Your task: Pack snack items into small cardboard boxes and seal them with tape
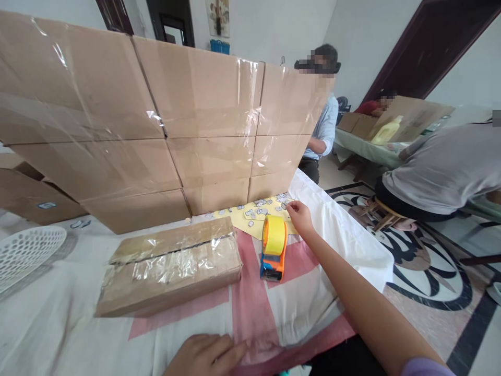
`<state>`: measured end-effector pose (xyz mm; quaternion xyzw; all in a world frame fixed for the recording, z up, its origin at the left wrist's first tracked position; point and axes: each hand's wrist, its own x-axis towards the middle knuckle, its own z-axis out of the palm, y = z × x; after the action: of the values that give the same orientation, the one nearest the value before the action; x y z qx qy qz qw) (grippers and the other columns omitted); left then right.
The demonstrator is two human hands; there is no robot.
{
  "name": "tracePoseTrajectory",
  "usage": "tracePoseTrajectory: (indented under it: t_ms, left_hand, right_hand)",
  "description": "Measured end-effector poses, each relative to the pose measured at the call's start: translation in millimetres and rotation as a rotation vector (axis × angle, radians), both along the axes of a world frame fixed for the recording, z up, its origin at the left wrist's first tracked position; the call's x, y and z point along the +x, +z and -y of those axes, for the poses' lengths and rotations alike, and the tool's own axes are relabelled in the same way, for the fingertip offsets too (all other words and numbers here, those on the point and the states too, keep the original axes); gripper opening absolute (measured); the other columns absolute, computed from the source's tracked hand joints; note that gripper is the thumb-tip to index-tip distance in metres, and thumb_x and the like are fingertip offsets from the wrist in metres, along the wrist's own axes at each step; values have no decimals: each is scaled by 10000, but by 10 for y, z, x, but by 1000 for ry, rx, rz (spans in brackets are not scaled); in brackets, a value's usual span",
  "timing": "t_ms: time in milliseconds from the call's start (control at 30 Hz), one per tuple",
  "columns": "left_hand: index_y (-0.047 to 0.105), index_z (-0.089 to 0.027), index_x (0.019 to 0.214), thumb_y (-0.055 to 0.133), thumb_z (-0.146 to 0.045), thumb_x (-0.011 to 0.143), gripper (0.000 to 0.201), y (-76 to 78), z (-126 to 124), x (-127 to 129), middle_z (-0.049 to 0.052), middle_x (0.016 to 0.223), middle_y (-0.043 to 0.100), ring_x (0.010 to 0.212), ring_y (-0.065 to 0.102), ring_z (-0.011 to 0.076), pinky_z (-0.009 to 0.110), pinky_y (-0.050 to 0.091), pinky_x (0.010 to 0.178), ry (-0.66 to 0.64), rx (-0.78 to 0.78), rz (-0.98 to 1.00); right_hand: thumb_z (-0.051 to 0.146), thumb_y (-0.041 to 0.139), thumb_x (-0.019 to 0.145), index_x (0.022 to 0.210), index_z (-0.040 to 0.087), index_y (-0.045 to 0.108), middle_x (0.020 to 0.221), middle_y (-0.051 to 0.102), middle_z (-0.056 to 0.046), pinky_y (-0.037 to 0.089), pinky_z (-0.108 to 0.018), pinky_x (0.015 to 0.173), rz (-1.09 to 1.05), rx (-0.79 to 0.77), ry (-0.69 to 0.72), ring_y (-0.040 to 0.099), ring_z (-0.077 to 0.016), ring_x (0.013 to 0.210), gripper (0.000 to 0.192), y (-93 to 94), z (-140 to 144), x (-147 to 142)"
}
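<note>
Your right hand [299, 215] reaches far, fingertips pinched at the small cutouts on the yellow sheet [250, 222]. Your left hand [205, 356] lies flat, fingers together, on the near cloth. The tape dispenser [273, 248] stands just near of the sheet, long axis running near-to-far.

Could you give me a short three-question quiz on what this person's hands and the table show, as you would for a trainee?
1. True or false: the right hand is gripping the tape dispenser.
2. Where does the left hand lie? A) flat on the tablecloth at the near edge B) on the taped box C) in the white basket
3. Fill in: the right hand's fingertips reach the small pieces on the ______ sheet.

Key: 1. False; it reaches past the dispenser, which stands alone on the cloth. 2. A. 3. Yellow.
</note>
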<state>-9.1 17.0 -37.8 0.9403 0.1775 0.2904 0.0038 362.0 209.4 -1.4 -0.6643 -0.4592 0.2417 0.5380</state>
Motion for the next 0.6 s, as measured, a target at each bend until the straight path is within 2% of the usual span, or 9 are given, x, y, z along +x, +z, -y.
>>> tracePoseTrajectory:
  t_ms: [200,400,500,600]
  left_hand:
    - [623,-183,1177,328,-140,1011,342,86,15,-8,-3,764,688,587,652,124,229,506,539,-40,-49,-37]
    - [604,-163,1193,334,-118,990,341,168,17,5,5,765,675,592,644,138,251,489,535,-60,-100,-70]
    - [600,-162,1192,331,-108,986,343,174,22,6,2,751,668,579,641,146,263,486,529,-60,-97,-80]
    - [604,-165,1171,334,-110,988,330,162,27,9,-6,735,662,565,637,149,272,473,510,-58,-80,-73]
  right_hand:
    - [539,665,757,838,234,521,585,573,25,414,-277,520,-46,-69,-19,546,-161,551,347,-130,-42,135]
    - [446,650,763,851,247,455,644,537,53,391,-250,516,-60,-43,12,561,-136,561,291,-90,-30,105]
    - [366,660,737,832,241,477,610,504,62,361,-252,512,-46,-41,27,511,-125,537,241,-48,-5,57]
    - [357,658,728,827,233,495,700,563,41,382,-265,521,-40,-28,33,496,-107,523,227,-24,11,26]
